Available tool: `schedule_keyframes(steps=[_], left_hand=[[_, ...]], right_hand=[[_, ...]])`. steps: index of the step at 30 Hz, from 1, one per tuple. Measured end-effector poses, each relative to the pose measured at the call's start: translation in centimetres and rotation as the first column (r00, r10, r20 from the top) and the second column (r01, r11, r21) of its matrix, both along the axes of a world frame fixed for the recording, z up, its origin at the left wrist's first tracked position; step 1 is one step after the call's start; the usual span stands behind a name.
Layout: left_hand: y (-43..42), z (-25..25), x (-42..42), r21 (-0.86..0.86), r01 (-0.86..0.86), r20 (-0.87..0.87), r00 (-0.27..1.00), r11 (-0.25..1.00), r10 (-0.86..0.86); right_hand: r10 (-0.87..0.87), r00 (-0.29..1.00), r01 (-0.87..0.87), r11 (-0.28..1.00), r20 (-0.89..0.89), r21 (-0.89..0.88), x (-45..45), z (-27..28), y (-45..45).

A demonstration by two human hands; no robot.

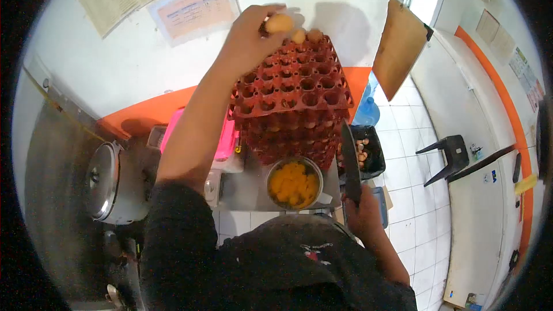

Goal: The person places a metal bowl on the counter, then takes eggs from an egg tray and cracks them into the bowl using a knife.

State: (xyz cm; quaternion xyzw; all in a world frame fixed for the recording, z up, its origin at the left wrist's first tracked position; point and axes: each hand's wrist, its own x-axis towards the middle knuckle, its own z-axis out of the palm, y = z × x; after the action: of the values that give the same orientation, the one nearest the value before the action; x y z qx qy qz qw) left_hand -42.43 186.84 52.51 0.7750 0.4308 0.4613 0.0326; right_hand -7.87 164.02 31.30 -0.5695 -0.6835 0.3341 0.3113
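Observation:
My left hand (253,31) is raised over the far side of a stack of red egg trays (294,103), closed on a brown egg (279,23). Two more eggs (298,37) sit in the far row of the top tray, just beside it. Low on the right, my right hand (364,212) is wrapped round the handle of a dark-bladed knife (349,158), its blade pointing up and away from me. Between my body and the trays stands a round container (321,187) holding many egg yolks (292,185).
A black bin (375,158) with eggshells stands right of the trays. Left are a pink-lidded box (227,141) and a large lidded metal pot (124,184). A wall rises behind the trays. Further right, a black stool (455,155) lies on the tiled floor.

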Motion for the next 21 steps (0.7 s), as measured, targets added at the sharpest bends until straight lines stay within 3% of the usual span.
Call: schedule_keyframes(steps=[2, 4, 6, 8, 9, 12, 15, 17, 18, 21], left_hand=[[-7.1, -2.2, 0.5, -0.085, 0.206, 0.147, 0.97, 0.975, -0.192], [-14.0, -4.6, 1.1, -0.232, 0.286, 0.011, 0.956, 0.93, -0.292], [-17.8, -10.9, 2.3, -0.502, 0.351, 0.377, 0.911, 0.791, -0.165], [-19.0, -15.3, 3.2, -0.63, 0.384, 0.576, 0.814, 0.675, 0.075], [-19.4, -16.9, 3.6, -0.675, 0.415, 0.642, 0.738, 0.61, 0.208], [-20.0, -19.8, 4.1, -0.62, 0.536, 0.77, 0.556, 0.573, 0.314], [-20.6, -20.6, 4.2, -0.649, 0.508, 0.751, 0.547, 0.567, 0.369], [-20.6, -21.4, 3.8, -0.678, 0.485, 0.722, 0.579, 0.552, 0.378], [-20.7, -21.7, 3.6, -0.694, 0.473, 0.706, 0.596, 0.543, 0.383], [-21.4, -21.9, 3.2, -0.722, 0.407, 0.642, 0.694, 0.559, 0.325]], right_hand=[[0.086, 0.993, -0.085, 0.996, 0.085, -0.018, -1.4, 1.6, -0.1], [0.178, 0.975, -0.177, 0.984, 0.13, -0.019, -2.2, 1.6, 0.1], [0.274, 0.951, -0.278, 0.96, 0.141, 0.013, -2.8, 0.2, 0.5], [0.281, 0.943, -0.314, 0.93, 0.178, 0.194, -3.3, -0.6, 0.2], [0.286, 0.937, -0.334, 0.9, 0.198, 0.281, -3.4, -1.0, 0.0], [0.354, 0.914, -0.394, 0.888, 0.195, 0.235, -3.7, -2.4, 0.4], [0.331, 0.871, -0.375, 0.925, 0.364, 0.056, -5.4, -2.1, 0.7], [0.35, 0.865, -0.352, 0.934, 0.359, -0.062, -6.3, -0.8, 1.1], [0.359, 0.864, -0.338, 0.933, 0.354, -0.122, -6.6, 0.0, 1.3], [0.268, 0.948, -0.256, 0.963, 0.171, -0.09, -6.7, 1.1, 1.3]])
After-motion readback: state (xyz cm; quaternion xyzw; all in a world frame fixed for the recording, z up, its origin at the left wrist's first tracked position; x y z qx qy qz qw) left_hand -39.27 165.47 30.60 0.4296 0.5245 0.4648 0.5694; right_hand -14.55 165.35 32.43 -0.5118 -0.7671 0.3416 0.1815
